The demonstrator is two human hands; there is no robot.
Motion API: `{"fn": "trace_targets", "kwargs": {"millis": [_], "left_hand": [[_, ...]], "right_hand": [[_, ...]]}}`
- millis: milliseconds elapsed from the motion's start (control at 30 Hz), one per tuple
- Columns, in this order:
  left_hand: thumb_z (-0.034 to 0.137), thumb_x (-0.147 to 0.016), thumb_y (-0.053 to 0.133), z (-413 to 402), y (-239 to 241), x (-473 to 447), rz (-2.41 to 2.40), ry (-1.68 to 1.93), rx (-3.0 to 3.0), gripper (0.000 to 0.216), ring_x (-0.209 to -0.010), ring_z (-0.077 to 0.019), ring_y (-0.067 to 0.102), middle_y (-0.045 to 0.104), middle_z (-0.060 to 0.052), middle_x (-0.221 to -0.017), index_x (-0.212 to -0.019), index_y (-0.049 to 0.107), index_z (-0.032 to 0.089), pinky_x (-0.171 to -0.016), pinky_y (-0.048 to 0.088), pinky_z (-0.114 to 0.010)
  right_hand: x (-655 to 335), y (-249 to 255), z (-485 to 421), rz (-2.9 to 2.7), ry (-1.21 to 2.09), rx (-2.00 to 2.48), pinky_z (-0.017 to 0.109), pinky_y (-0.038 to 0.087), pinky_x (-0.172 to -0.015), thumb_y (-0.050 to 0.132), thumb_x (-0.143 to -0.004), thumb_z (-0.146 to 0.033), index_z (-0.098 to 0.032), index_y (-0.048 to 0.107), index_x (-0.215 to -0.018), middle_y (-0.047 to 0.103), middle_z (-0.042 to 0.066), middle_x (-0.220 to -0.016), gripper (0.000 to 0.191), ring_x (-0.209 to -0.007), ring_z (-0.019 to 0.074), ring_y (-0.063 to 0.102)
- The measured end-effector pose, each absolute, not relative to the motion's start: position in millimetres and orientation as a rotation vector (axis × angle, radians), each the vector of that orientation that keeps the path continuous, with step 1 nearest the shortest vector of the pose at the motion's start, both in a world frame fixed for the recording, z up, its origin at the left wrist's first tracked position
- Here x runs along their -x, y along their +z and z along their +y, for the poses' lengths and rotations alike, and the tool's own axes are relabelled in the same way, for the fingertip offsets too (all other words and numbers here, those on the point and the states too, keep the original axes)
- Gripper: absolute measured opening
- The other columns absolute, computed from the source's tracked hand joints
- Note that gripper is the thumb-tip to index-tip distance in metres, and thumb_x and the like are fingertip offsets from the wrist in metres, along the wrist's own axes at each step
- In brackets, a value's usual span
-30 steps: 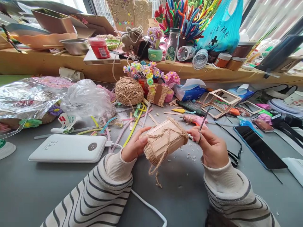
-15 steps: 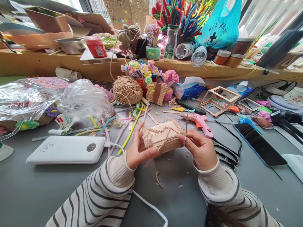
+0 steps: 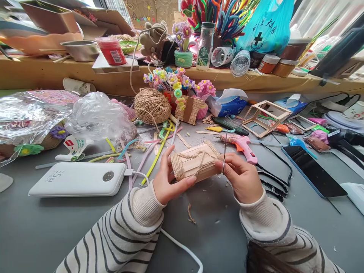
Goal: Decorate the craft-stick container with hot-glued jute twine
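Note:
A small box of wooden craft sticks [image 3: 196,165], wrapped and crossed with jute twine, is held just above the grey table [image 3: 57,227]. My left hand [image 3: 167,180] grips its left end, thumb underneath. My right hand [image 3: 241,176] holds its right end and also a pair of small scissors [image 3: 224,153], blades pointing up. A cut scrap of twine [image 3: 190,214] lies on the table below the box.
A white power bank [image 3: 76,179] with a cable lies to the left. A ball of jute twine [image 3: 152,106], pipe cleaners, a pink glue gun [image 3: 241,146], a stick frame [image 3: 265,117], a phone [image 3: 313,170] and plastic bags crowd the table. A cluttered wooden shelf runs behind.
The box was tilted and had a loose twine tail hanging; now it is level and lower, the tail is gone and a twine scrap lies on the table. The scissors turned upright.

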State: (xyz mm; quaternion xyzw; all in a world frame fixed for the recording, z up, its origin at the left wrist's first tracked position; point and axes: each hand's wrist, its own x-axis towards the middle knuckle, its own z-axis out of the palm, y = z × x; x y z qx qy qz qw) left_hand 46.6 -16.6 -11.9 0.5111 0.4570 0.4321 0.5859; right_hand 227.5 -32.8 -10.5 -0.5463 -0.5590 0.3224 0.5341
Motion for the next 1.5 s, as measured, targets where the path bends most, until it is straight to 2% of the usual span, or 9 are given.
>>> {"fn": "trace_targets", "kwargs": {"millis": [133,467,567,700,800,900,967,1267,1500], "left_hand": [[0.042,-0.049,0.075,-17.2,-11.8,-50.0,1.237,1.026,-1.261,0.102,-0.113,-0.0319,0.049,0.054,-0.012,-0.115,-0.131,0.019,0.018,-0.101,0.033,-0.046],[0.039,-0.054,0.075,-16.9,-13.2,-50.2,1.120,1.048,-1.136,0.088,-0.109,-0.0299,0.053,0.056,-0.009,-0.115,-0.125,0.025,0.024,-0.094,0.043,-0.044],[0.041,-0.049,0.076,-16.6,-13.2,-50.1,1.193,1.052,-1.153,0.091,-0.109,-0.0317,0.053,0.056,-0.008,-0.112,-0.124,0.028,0.024,-0.095,0.042,-0.044],[0.041,-0.048,0.077,-17.0,-12.9,-51.3,1.208,1.034,-1.137,0.093,-0.103,-0.0321,0.056,0.056,-0.008,-0.109,-0.125,0.026,0.026,-0.087,0.047,-0.042],[0.043,-0.048,0.076,-17.4,-13.3,-53.1,1.232,1.028,-1.159,0.095,-0.101,-0.0314,0.056,0.053,-0.010,-0.112,-0.126,0.026,0.024,-0.085,0.047,-0.040],[0.045,-0.049,0.074,-17.2,-15.0,-54.8,1.276,1.022,-1.301,0.098,-0.103,-0.0303,0.054,0.050,-0.014,-0.114,-0.128,0.025,0.017,-0.088,0.044,-0.042],[0.046,-0.050,0.073,-16.6,-16.0,-54.8,1.300,1.006,-1.411,0.100,-0.101,-0.0289,0.054,0.052,-0.013,-0.108,-0.130,0.023,0.014,-0.090,0.041,-0.044],[0.044,-0.053,0.072,-13.6,-17.0,-48.6,1.285,0.964,-1.548,0.085,-0.100,-0.0265,0.054,0.055,-0.010,-0.105,-0.123,0.032,0.017,-0.094,0.036,-0.044],[0.036,-0.055,0.073,-7.1,-19.9,-39.0,1.137,0.914,-1.537,0.074,-0.113,-0.0283,0.044,0.043,-0.013,-0.121,-0.117,0.035,0.019,-0.093,0.039,-0.041]], "right_hand": [[-224.5,-10.4,-35.4,-1.356,0.763,1.278,0.028,0.042,-0.068,0.062,-0.072,-0.034,-0.019,0.058,-0.063,0.054,0.002,-0.075,0.017,-0.072,0.0141,0.050],[-223.5,-8.9,-34.8,-1.368,0.739,1.274,0.032,0.043,-0.071,0.063,-0.072,-0.035,-0.020,0.059,-0.063,0.057,0.004,-0.077,0.018,-0.076,0.0169,0.053],[-231.6,-5.4,-34.1,-1.389,0.609,1.279,0.032,0.042,-0.074,0.061,-0.073,-0.035,-0.021,0.064,-0.073,0.060,0.005,-0.080,0.015,-0.081,0.0179,0.054],[-247.9,2.3,-45.9,-1.358,0.431,1.292,0.031,0.041,-0.073,0.051,-0.080,-0.043,-0.022,0.065,-0.072,0.058,0.005,-0.080,0.027,-0.080,0.0175,0.053],[-252.5,3.3,-64.3,-1.475,0.796,1.213,0.027,0.038,-0.056,0.042,-0.079,-0.058,-0.019,0.063,-0.065,0.054,0.005,-0.071,0.046,-0.065,0.0141,0.049],[-246.2,-2.0,-80.6,-1.642,1.360,1.105,0.025,0.032,-0.047,0.029,-0.066,-0.078,-0.016,0.062,-0.069,0.052,0.003,-0.064,0.071,-0.049,0.0094,0.039],[-239.9,-7.7,-85.8,-1.675,1.562,1.022,0.024,0.030,-0.046,0.026,-0.067,-0.079,-0.014,0.061,-0.070,0.053,0.004,-0.063,0.074,-0.047,0.0080,0.036],[-230.5,-21.1,-77.4,-1.749,1.602,0.912,0.021,0.029,-0.043,0.029,-0.072,-0.073,-0.016,0.061,-0.064,0.049,0.000,-0.054,0.066,-0.043,0.0069,0.032],[-224.9,-20.6,-75.1,-1.741,1.662,0.880,0.021,0.031,-0.044,0.031,-0.071,-0.073,-0.015,0.061,-0.059,0.048,-0.001,-0.050,0.066,-0.042,0.0066,0.035]]}}
